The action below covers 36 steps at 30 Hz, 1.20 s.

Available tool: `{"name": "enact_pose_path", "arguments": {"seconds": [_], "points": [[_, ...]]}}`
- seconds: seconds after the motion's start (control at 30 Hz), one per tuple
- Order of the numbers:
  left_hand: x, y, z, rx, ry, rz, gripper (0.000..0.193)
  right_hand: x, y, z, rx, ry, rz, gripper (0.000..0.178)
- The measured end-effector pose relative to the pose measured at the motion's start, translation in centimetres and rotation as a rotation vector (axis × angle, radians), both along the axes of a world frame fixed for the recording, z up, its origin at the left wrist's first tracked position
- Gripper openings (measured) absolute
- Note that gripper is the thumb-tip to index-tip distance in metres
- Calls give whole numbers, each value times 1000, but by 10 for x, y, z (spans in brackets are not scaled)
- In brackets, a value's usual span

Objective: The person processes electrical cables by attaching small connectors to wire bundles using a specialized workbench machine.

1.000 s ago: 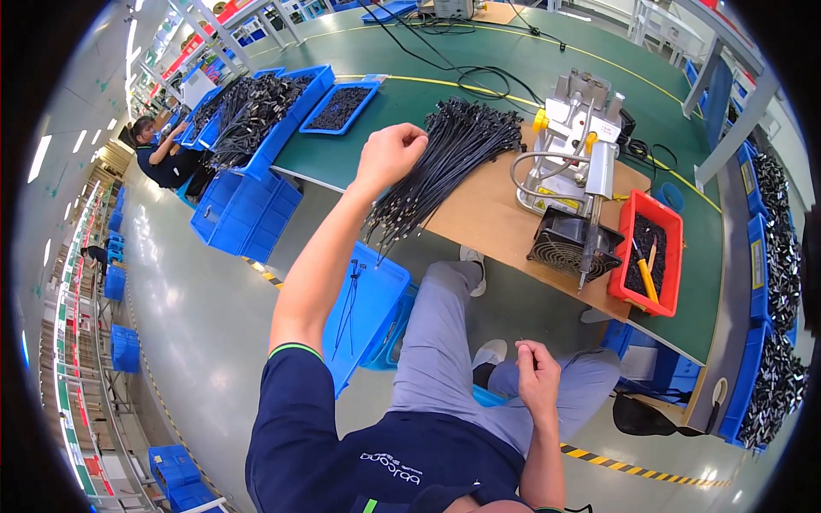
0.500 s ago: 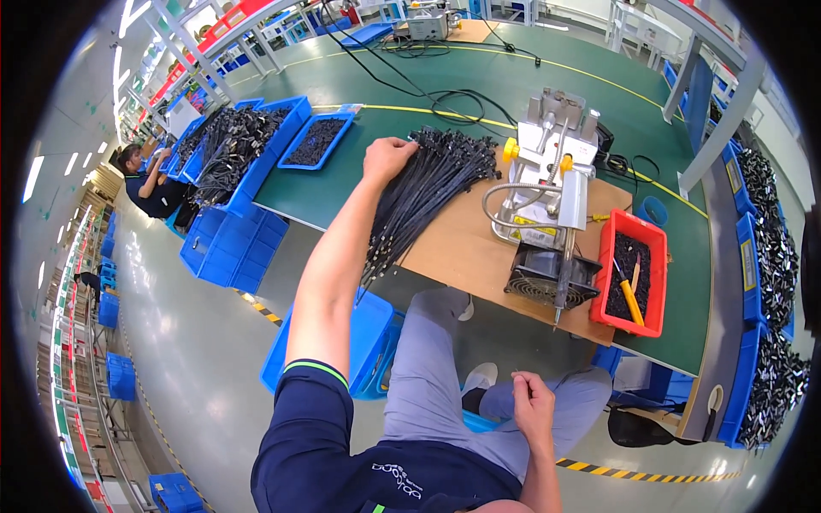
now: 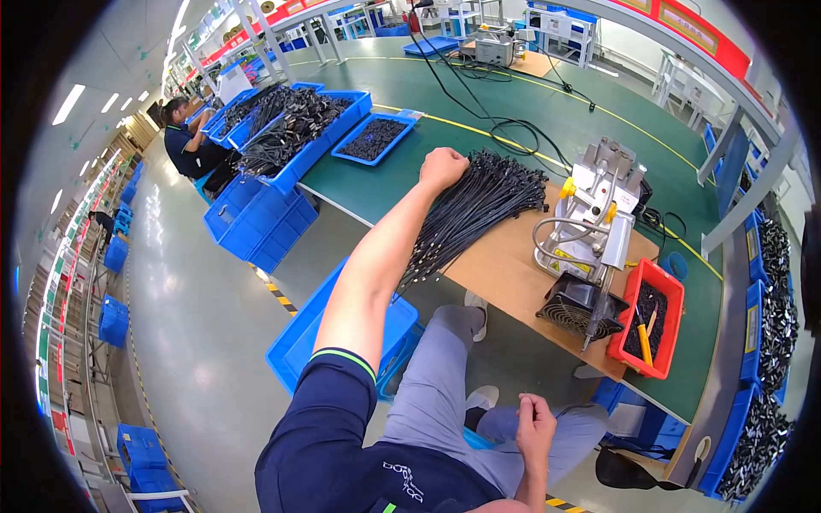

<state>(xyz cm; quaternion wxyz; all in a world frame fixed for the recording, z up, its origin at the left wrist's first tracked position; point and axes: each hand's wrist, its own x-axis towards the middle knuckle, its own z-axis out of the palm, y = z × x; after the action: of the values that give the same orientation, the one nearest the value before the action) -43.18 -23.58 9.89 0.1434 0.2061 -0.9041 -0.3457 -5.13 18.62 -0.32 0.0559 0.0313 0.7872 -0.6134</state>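
Note:
A thick pile of black cables (image 3: 479, 205) lies at an angle across the table's near edge, its connector ends fanned out at the far side. My left arm stretches over to the pile's far left corner. There my left hand (image 3: 443, 168) is closed, its fingertips against the cable ends; the exact grip is partly hidden. Over my right thigh, my right hand (image 3: 536, 423) is held in a pinch, thumb against fingers. Whatever it may hold is too small to make out.
Right of the pile stands a metal bench machine (image 3: 594, 205) with a black fan (image 3: 581, 308). A red bin (image 3: 674, 329) holds small black parts and a yellow-handled tool (image 3: 643, 342). Blue trays (image 3: 376, 137) stand at left, and a blue bin (image 3: 295, 346) sits below the table edge.
The whole view has swung, so the table and machine sit further right and lower. My left hand stays at the pile's far end, and my right hand remains pinched above my thigh.

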Motion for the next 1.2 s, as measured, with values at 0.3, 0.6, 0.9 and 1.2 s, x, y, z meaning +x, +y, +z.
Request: {"name": "enact_pose_path", "arguments": {"seconds": [0.3,0.6,0.9,1.2], "points": [[3,9,10,-53,-128,20,33,9,-6,0,6,-36,15,18],[-1,14,10,-37,-125,9,36,2,-8,-3,16,-43,26,19],[-4,6,7,213,106,-157,26,3,-10,-3,2,-65,27,19],[31,11,70,628,388,-289,24,4,-10,4,-17,-71,39,19]]}}
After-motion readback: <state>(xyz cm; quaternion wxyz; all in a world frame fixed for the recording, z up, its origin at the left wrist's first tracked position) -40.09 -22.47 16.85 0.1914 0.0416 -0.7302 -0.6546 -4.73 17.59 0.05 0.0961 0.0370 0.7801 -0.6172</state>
